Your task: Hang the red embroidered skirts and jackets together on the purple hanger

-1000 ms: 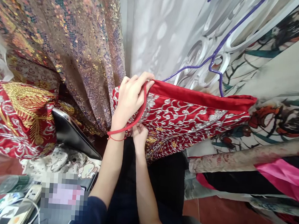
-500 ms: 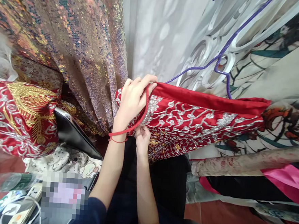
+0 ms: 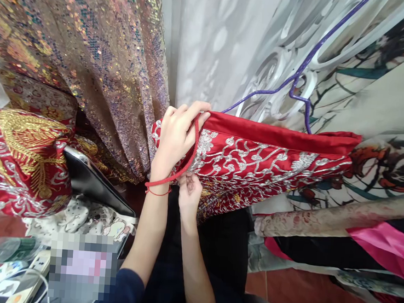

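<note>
Your left hand (image 3: 177,136) is closing its fingers over the top corner of the red embroidered garment (image 3: 256,164), pinching the plain red edge there, with a thin red strap (image 3: 187,162) looping down past your wrist. Your right hand (image 3: 189,194) is sitting just beneath it, fingertips pinched on the garment's lower edge. The garment is hanging from a purple hanger (image 3: 297,79), right beside the sequined fabric (image 3: 101,61) and in front of a white curtain (image 3: 213,41).

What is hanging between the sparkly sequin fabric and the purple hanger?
In the head view, a white sheer curtain hangs between the sequin fabric and the purple hanger.
</note>
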### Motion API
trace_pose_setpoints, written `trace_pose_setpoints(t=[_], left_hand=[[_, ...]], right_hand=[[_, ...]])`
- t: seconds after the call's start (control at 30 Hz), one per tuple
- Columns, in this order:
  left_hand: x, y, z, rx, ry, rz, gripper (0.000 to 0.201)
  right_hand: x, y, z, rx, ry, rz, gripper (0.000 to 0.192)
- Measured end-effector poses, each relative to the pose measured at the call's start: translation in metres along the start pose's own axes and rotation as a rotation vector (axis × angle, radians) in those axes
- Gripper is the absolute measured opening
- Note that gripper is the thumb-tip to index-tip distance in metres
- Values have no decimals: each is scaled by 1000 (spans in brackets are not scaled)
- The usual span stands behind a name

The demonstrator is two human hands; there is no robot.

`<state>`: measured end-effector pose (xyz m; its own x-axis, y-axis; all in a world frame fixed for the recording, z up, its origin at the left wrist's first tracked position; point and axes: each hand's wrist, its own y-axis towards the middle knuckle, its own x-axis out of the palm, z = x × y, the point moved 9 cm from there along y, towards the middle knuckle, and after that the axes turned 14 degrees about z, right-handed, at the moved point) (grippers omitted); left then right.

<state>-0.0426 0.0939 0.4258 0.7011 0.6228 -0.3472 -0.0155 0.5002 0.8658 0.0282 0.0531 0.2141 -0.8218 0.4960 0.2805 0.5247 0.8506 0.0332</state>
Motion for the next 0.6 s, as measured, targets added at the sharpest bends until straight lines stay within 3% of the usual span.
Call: trace_pose_setpoints(t=[0.27,0.6], left_hand=[[2,-2,-1,-19,-27,-4,39],[2,-1,0,-46,-47,-15,38]], right_hand=[[-7,-3,-16,29,56,-1,32],[-10,-8,-37,-33,5,-19,22]])
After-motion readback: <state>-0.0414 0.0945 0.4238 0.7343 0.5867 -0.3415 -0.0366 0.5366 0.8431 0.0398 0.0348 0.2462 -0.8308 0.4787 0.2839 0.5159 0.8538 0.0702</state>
